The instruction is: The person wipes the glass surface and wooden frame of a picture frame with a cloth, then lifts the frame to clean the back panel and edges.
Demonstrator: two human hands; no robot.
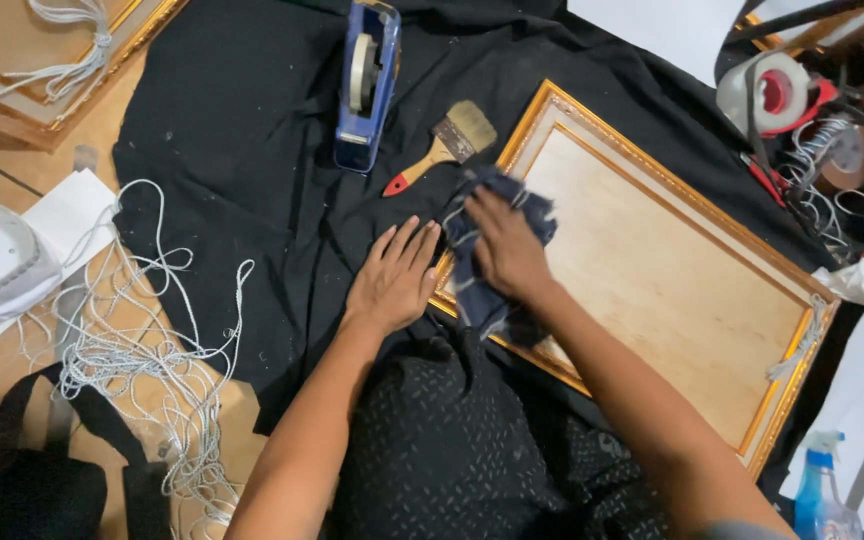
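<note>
Two hands work at one corner of a gold frame (652, 265) that lies face down on a black cloth (252, 150), its plywood back up. The frame's long axis runs from upper left, near the hands, to lower right, away from them, so nearly all of it lies to the right of the grip.

The right hand (507, 250) presses a dark blue rag (482, 290) onto the frame's near corner, fingers curled over the bunched fabric and holding it against the wood. The left hand (392, 280) lies flat, fingers spread, on the cloth just beside the frame's left edge, fingertips touching or almost touching the rag; it grips nothing. The right hand is the one on the frame.

Just above the hands lies a brush (442, 145) with a red-tipped handle, and beside it a blue tape dispenser (367, 85). A tangle of white cord (142, 360) lies well to the left on the floor. A spray bottle (820, 495) stands at lower right, past the frame's far corner.
</note>
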